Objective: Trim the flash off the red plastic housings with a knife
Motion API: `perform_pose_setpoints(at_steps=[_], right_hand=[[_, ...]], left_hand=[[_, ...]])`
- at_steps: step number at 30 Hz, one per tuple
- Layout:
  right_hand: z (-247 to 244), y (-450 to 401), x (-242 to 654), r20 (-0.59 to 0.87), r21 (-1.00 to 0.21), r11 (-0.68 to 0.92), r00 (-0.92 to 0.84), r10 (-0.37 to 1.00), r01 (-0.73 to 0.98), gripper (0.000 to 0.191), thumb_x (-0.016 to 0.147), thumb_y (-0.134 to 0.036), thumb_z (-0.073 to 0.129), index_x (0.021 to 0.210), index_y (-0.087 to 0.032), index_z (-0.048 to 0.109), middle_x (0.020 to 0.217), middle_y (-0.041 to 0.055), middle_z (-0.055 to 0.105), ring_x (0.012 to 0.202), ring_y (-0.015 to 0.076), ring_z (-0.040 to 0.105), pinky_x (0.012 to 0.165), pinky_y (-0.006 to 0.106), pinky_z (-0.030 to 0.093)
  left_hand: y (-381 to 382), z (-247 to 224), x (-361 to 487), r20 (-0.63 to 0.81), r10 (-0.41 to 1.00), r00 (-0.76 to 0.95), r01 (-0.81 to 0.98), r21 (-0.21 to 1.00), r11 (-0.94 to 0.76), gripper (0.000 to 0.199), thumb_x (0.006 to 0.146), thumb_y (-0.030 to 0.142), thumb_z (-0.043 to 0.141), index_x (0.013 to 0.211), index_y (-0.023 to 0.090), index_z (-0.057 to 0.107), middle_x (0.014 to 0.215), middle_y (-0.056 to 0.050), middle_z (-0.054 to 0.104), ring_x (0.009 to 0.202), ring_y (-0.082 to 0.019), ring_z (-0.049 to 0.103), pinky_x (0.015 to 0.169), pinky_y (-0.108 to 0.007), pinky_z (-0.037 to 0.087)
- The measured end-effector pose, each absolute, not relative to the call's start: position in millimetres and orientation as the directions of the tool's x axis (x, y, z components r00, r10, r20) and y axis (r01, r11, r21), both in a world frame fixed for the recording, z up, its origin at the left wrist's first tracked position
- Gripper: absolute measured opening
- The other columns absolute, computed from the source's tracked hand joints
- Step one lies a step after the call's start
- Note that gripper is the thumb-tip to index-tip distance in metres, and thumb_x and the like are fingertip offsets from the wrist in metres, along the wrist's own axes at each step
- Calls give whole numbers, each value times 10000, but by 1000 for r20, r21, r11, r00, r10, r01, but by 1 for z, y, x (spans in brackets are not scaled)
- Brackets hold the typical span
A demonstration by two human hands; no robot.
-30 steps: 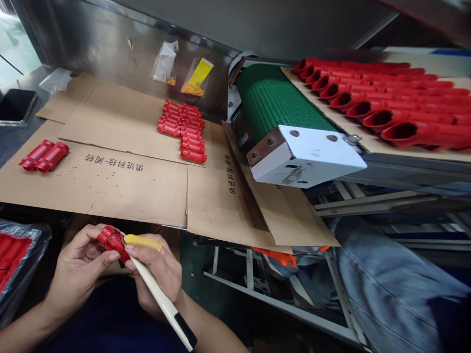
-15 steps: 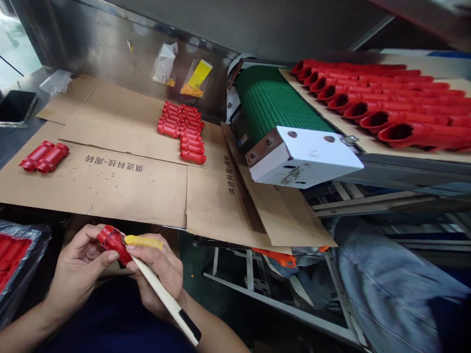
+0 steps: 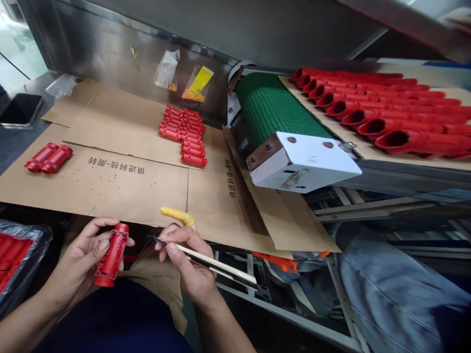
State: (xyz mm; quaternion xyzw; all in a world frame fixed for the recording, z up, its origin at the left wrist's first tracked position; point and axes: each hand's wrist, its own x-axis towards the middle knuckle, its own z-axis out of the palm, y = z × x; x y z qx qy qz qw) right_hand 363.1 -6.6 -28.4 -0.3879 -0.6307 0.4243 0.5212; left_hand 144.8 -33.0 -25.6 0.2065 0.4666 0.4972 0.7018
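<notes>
Where the L edge begins, a plastic-lined bin (image 3: 46,245) contains red pcs; above it, a dark phone (image 3: 22,110) lies on the metal surface. Two red tubes (image 3: 56,159) lie side by side on the cardboard (image 3: 154,196), w/ small crumbs scattered nearby.

L hand (image 3: 79,255): thumb & fingers pinch the red part (image 3: 112,255). Part is held near-upright, slightly tilted, in front of the cardboard's near edge, recessed face showing.

Status: one pc in hand, tool tip clear of it. The pair and a tight far cluster (image 3: 193,135) are set down; more pcs sit in the bin. Whether the held pc or the laid-out pcs are finished can't be confirmed; surface detail is prob. too small to judge at this res.

R hand (image 3: 196,269): thumb & fingers closed on a pale-handled tool (image 3: 221,264), thin dark tip toward the part, not touching. Yellow finger cover (image 3: 177,214) on one raised finger.

Further R: green belt (image 3: 279,108), then a row of flared red tubes (image 3: 393,139) on a board. A person's denim-clad leg (image 3: 386,274) is below.

Markings: cardboard print, inverted, reads 俱进科技-周转; same text runs sideways nearer the belt. Yellow label (image 3: 203,78) in clear bag: chars. illegible.
</notes>
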Motion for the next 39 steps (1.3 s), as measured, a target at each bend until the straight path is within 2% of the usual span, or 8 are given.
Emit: perform_pose_setpoints(at_steps=[5, 8, 11, 14, 18, 23, 33, 39], right_hand=[[-24, -2, 350, -148, -989, -142, -302, 942, 44, 316, 1000, -490, 712, 920, -186, 746, 696, -14, 682, 519, 90, 562, 512, 216, 507], [-32, -8, 339, -336, -927, -371, -328, 883, -50, 459, 924, -629, 762, 830, -190, 669, 591, -53, 614, 415, 69, 502, 400, 177, 417], [-36, -17, 338, -168, -986, -161, -259, 951, 47, 362, 991, -523, 735, 840, -197, 695, 641, -19, 668, 494, 117, 625, 453, 214, 518], [-34, -23, 344, 301, -913, 345, -214, 929, 216, 72, 1012, -241, 742, 1032, -185, 784, 959, 96, 814, 931, 218, 798, 824, 323, 675], [-33, -25, 348, 586, -764, 627, -245, 773, 153, 354, 1013, -85, 703, 1354, -180, 725, 1243, 148, 806, 1138, 230, 781, 967, 337, 673], [-40, -23, 343, 625, -744, 657, -222, 748, 120, 277, 1015, -168, 753, 1282, -232, 790, 1102, 106, 825, 895, 215, 753, 786, 369, 678], [-41, -22, 341, 626, -747, 656, -222, 748, 103, 272, 1024, -161, 741, 1285, -225, 782, 1068, 104, 834, 880, 212, 758, 784, 380, 675], [-36, -24, 341, 562, -806, 588, -219, 797, 70, 229, 1035, -192, 731, 1252, -223, 796, 1106, 110, 835, 920, 215, 771, 817, 378, 675]], left_hand=[[-31, -18, 144, -562, 807, 180, -406, 705, 582, 536, 794, 581, 904, 1169, 201, 847, 933, -102, 819, 576, -134, 661, 557, -229, 525], [-34, -20, 145, -498, 855, 145, -460, 731, 504, 763, 666, 747, 904, 1169, 174, 867, 1143, -186, 818, 736, -205, 701, 589, -261, 552], [-36, -23, 146, -413, 910, -34, -431, 828, 359, 596, 576, 497, 1049, 1059, 202, 863, 1215, -163, 809, 916, -265, 756, 648, -247, 583], [-36, -24, 145, -400, 904, -152, -431, 850, 304, 426, 649, 305, 1036, 984, 209, 791, 1077, -117, 835, 855, -219, 761, 615, -199, 557], [-34, -25, 144, -418, 901, -117, -437, 836, 331, 432, 676, 349, 1022, 983, 189, 765, 1027, -108, 827, 718, -143, 686, 559, -162, 503], [-34, -22, 145, -423, 901, -96, -429, 834, 346, 392, 664, 353, 1023, 939, 198, 791, 1039, -84, 794, 765, -155, 681, 576, -175, 495], [-35, -19, 146, -392, 917, -73, -420, 846, 328, 305, 703, 315, 992, 927, 214, 811, 999, -67, 791, 823, -161, 696, 663, -163, 531], [-35, -22, 143, -383, 922, -52, -440, 838, 323, 321, 701, 314, 996, 936, 205, 807, 987, -63, 784, 570, -55, 545, 510, -134, 435]])
